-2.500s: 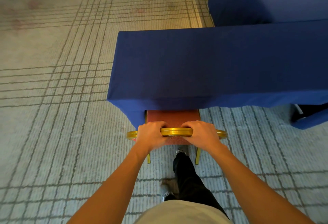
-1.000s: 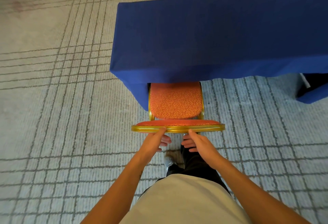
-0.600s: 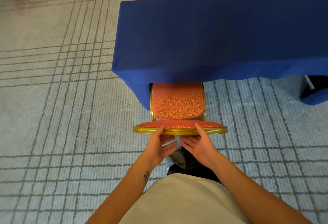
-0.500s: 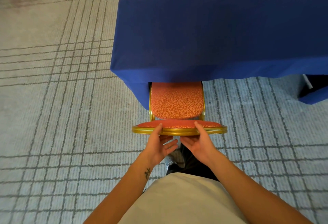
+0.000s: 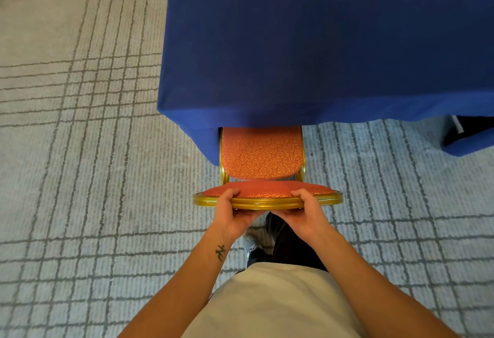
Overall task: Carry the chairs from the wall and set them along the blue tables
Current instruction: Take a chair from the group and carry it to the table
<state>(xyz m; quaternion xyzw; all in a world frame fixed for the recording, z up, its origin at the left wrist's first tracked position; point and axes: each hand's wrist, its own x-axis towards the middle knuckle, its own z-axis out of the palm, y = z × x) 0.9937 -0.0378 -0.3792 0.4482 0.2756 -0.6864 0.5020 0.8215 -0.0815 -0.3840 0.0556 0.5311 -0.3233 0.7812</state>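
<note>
- grey carpet (image 5: 80,150) with a dark line grid lies all round in the head view, which looks down past my shirt (image 5: 267,305).
- table (image 5: 320,51), draped in blue cloth almost to the floor, fills the upper right.
- chair (image 5: 262,155), with red pads and a gold frame, stands at the table's left end. its seat is partly under the cloth and its back is toward me. the legs are hidden.
- left hand (image 5: 232,217) and right hand (image 5: 307,214) both grip the top of the backrest (image 5: 267,190) near its middle. thumbs lie over the pad and fingers curl under the gold rim (image 5: 328,198), palms turned up.
- i judge the chair nearly placed, with only a last nudge or straightening left.
- if i lift from here, the seat could catch the hanging cloth or knock the table's underside and drag the drape askew.
- if i push harder on one side, the chair could twist off square to the table edge.
- the rim looks smooth, so a loose hold might slip.
- my shoe (image 5: 251,242) is just behind the chair, so pulling it back could bring a rear leg onto my foot.
</note>
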